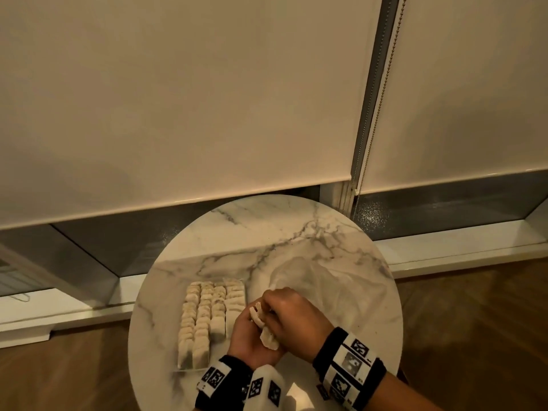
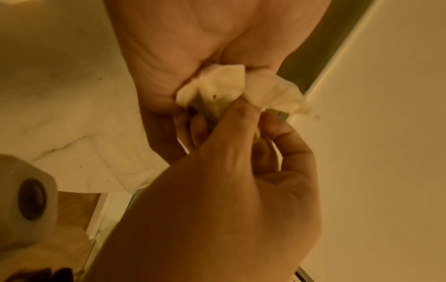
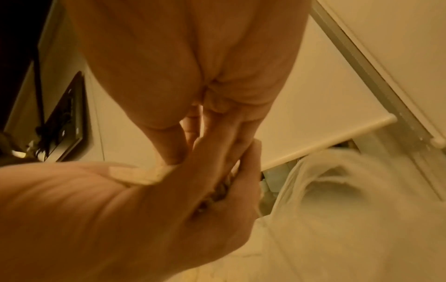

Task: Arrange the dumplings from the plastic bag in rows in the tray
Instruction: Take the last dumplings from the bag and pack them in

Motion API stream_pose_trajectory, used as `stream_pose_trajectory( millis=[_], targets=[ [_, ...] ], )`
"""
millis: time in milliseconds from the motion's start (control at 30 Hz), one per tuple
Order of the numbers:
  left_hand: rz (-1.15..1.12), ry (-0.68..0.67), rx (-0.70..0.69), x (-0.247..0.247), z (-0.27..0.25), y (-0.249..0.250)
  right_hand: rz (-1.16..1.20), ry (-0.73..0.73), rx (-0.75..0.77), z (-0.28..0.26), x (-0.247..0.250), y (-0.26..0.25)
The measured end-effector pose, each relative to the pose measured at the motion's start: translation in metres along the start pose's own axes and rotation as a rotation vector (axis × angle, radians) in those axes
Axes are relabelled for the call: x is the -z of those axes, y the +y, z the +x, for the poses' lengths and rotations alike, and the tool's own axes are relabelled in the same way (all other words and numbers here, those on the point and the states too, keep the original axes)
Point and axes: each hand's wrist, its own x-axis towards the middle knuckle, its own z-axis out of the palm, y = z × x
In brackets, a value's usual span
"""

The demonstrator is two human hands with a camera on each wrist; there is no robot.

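Note:
A clear tray [image 1: 185, 369] on the left of the round marble table [image 1: 267, 226] holds several rows of pale dumplings [image 1: 204, 315]. Just right of the tray, both hands meet above the table. My left hand [image 1: 250, 324] lies palm up and cups two stuck-together dumplings [image 1: 264, 327], which also show in the left wrist view as the dumplings [image 2: 222, 87]. My right hand [image 1: 277, 307] comes over from the right and pinches one of them with its fingertips [image 2: 241, 110]. The crumpled clear plastic bag [image 1: 320, 280] lies behind the hands, the same bag [image 3: 337, 181] in the right wrist view.
The table stands close to a window wall with lowered roller blinds [image 1: 178, 99] and a bead chain [image 1: 382, 84]. Wooden floor [image 1: 474, 321] surrounds the table. Bare marble shows beyond the tray and bag and along the table's left rim.

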Motion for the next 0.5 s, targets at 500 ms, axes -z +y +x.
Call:
stream_pose_trajectory(
  millis=[500],
  targets=[
    [-0.217,-0.002,0.153,0.049,0.012,0.02,0.079,0.167,-0.144,-0.004,-0.006,0.035]
  ],
)
